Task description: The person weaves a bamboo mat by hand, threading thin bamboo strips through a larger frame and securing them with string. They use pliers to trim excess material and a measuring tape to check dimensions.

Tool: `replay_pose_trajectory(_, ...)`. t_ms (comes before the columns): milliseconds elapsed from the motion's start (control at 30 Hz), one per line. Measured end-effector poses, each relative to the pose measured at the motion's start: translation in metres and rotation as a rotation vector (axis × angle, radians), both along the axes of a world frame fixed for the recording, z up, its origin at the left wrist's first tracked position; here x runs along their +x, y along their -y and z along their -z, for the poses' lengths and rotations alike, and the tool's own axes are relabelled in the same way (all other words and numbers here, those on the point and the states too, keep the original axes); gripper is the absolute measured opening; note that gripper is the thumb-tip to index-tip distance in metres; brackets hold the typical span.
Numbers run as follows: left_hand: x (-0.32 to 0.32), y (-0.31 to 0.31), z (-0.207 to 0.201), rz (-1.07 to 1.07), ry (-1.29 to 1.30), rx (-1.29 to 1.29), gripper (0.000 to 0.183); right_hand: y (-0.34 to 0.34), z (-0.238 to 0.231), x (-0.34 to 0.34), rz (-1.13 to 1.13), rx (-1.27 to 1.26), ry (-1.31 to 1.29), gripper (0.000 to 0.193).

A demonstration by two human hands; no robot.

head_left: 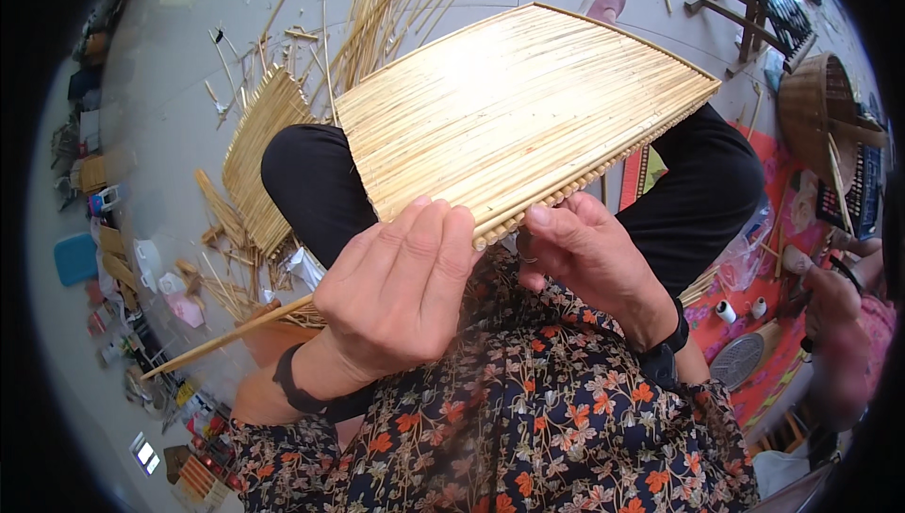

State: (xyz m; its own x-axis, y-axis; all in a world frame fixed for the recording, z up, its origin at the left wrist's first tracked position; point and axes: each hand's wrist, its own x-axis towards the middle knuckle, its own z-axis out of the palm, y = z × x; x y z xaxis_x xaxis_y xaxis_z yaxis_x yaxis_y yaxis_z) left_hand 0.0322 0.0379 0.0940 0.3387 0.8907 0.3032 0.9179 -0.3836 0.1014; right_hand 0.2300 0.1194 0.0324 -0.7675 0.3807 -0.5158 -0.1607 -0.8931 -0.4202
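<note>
A flat panel of pale reed stalks (528,107) laid side by side rests across my knees, tilted, with bright glare on its upper part. My left hand (401,287) is closed on its near corner, fingers pressed together over the top. A thin light-brown stick (226,334) runs from beneath that hand toward the lower left; whether the hand grips it is hidden. Along the near edge, where the round stalk ends line up, my right hand (594,258) pinches the panel, thumb against the edge and fingers curled below.
Beyond my left knee stand a second reed panel (267,155) and loose long stalks (377,13) on the tiled floor. To the right are a wooden bucket (818,112), a small stool (754,18), white spools (725,311) on a red mat, and another person's arm (834,306).
</note>
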Motion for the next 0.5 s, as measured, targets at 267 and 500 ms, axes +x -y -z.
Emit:
replay_pose_trajectory(267,-0.008,0.001,-0.003,-0.064,-0.002,-0.036,0.038,0.003,0.017,0.003,-0.03,0.002,-0.07,0.016)
replay_pose_trajectory(500,-0.007,-0.001,0.0,-0.036,0.003,-0.01,0.037,0.006,0.021,0.001,0.008,0.033,-0.044,0.011)
